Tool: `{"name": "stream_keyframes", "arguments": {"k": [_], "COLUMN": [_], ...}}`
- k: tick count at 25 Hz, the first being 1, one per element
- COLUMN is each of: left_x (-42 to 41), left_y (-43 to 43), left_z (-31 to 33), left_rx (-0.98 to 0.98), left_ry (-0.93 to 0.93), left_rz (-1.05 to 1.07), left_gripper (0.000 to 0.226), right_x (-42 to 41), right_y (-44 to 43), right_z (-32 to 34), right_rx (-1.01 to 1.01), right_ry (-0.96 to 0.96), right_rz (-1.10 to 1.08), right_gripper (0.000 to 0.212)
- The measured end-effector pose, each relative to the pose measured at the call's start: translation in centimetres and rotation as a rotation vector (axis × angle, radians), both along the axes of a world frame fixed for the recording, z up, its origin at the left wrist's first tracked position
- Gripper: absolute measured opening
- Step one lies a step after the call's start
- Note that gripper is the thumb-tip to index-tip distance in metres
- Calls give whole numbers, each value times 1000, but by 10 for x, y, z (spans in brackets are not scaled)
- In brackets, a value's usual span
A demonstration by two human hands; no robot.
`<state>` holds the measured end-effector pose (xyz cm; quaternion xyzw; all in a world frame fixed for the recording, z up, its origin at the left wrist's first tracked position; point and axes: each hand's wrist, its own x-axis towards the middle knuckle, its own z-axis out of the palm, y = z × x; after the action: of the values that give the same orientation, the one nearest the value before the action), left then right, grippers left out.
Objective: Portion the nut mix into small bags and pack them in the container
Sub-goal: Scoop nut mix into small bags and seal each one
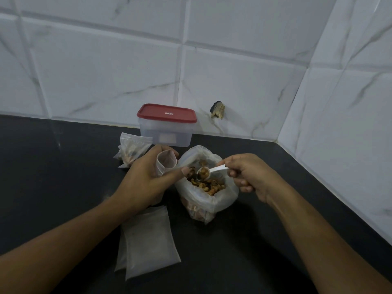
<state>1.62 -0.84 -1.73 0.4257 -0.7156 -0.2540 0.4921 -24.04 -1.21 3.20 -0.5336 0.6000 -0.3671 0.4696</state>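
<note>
Centre frame: left hand (146, 177) grips a small empty bag (165, 164) w/ mouth held open, right hand (248, 175) pinches a white spoon (209, 171) loaded w/ nuts, just over the big open nut bag (206, 187) on the dark counter (63, 177). Container (166, 126), red lid on, sits behind at the tiled wall; filled bags (132, 150) just left of it. Flat empty bags (148, 240) lie lower centre, near the left wrist.

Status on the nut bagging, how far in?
Early. Done: filled small bags beside the container. In hand: left hand holds an open bag; right hand lifts a loaded spoon from the nut bag. Left: empty bags; container lid on.
</note>
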Motion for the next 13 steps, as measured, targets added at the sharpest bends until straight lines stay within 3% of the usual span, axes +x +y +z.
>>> {"name": "stream_keyframes", "arguments": {"k": [4, 13], "left_x": [-1, -4], "left_y": [1, 1], "left_z": [1, 2], "left_rx": [10, 47], "left_ry": [-6, 47], "left_rz": [5, -18], "left_gripper": [37, 36], "right_x": [0, -1], "right_y": [-1, -3], "right_z": [-1, 3], "right_rx": [9, 16], "right_ry": [-2, -396], "right_rz": [-22, -72], "right_gripper": [29, 30]}}
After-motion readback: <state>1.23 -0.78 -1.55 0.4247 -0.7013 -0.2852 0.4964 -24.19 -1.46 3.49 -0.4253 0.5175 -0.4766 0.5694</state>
